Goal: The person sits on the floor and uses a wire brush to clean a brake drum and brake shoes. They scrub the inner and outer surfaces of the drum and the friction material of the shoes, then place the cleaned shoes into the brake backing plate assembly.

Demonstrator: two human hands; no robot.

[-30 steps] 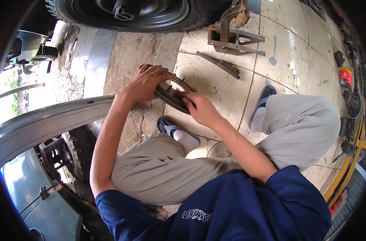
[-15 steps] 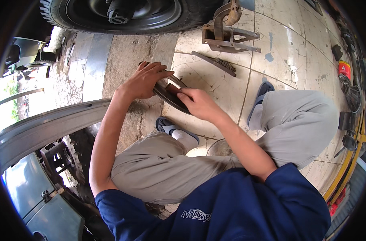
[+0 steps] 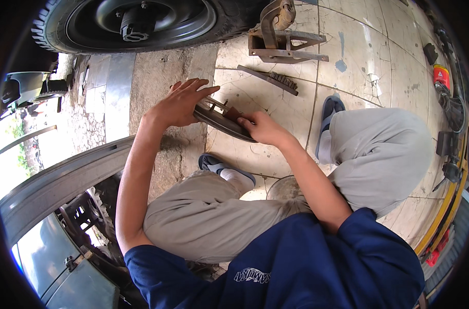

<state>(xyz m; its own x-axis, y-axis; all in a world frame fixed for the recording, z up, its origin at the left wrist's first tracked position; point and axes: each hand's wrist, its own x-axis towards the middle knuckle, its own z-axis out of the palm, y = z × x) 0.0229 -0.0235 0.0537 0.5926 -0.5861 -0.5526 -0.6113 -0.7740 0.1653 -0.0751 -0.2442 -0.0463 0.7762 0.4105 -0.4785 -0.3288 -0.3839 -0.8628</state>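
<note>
Holding the curved part (image 3: pixel 221 122) between both hands, off the floor; right hand (image 3: pixel 265 129) at one end, left hand (image 3: pixel 180 105) at the other.

Change over the last second: left fingers were lying bent over the part; now they are lifted and spread, index reaching above its upper edge. The dark end that stuck out past the left knuckles is no longer seen there. More of the part's inner side shows between the hands.

Right hand: has shifted outward, away from the left. Thumb presses a brown piece (image 3: pixel 233 113) that stands against the inner side, just beside the thumb tip; the piece shows more plainly than at first. Material uncertain; resembles folded abrasive paper. Right fingers underneath are hidden.

Left grip: palm is against the part; thumb and underside out of sight, so cannot tell whether it clasps or only props.

Reading: contact work appears to be on the right hand's side, with the left probably steadying; the inner side is now better exposed to the brown piece.

Surroundings unchanged: brush (image 3: pixel 275 80) on the floor beyond the right hand, bracket (image 3: pixel 286 49) farther out, wheel (image 3: pixel 136 26) beyond the left hand.
</note>
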